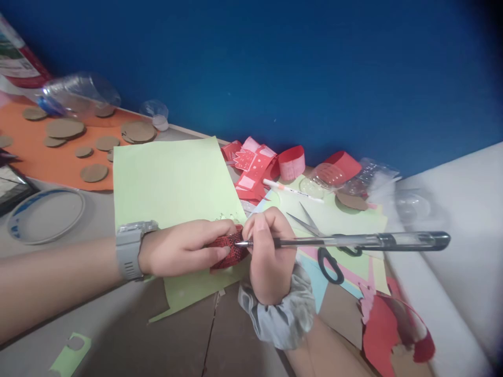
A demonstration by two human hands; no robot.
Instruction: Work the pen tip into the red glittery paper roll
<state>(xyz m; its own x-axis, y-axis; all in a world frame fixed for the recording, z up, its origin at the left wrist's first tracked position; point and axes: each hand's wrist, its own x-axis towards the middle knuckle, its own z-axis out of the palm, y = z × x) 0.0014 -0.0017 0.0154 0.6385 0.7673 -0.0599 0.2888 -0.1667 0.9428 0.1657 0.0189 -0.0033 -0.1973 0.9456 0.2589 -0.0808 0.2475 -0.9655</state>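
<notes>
My left hand (188,247), with a grey watch on its wrist, grips a small red piece with a dark dotted pattern (228,250) between thumb and fingers. From the right, my right hand (271,251) is closed around a clear pen (353,241) with a black end. The pen's metal tip is at the red piece, and the pen points left. A grey scrunchie circles my right wrist. Under both hands lies a light green sheet (173,183); small dark marks show on it just above the red piece.
Scissors (330,264), a white marker (293,189) and coloured paper lie right. Red paper strips (253,170) and clear plastic pieces sit along the blue wall. Cardboard discs (65,128) on orange paper, a plastic bottle (82,94) and a tape ring (47,215) are left.
</notes>
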